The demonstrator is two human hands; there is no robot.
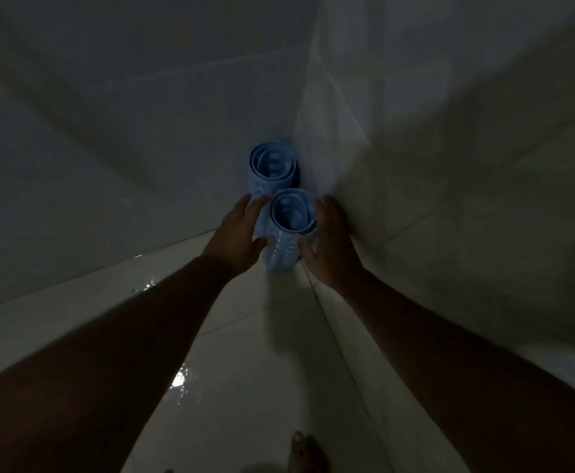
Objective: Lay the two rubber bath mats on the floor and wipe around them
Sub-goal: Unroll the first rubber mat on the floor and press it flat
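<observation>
Two light blue rubber bath mats stand upright as rolls in the corner of a dim tiled room. The nearer roll (284, 233) stands in front of the farther roll (270, 169), which leans into the corner. My left hand (240, 233) is at the left side of the nearer roll, fingers spread, touching or nearly touching it. My right hand (327, 240) cups its right side in the same way. Neither hand has clearly closed around the roll.
Pale tiled walls (449, 165) meet in the corner right behind the rolls. The glossy tiled floor (245, 387) shows wet glints at the left. My bare foot (308, 452) is at the bottom edge.
</observation>
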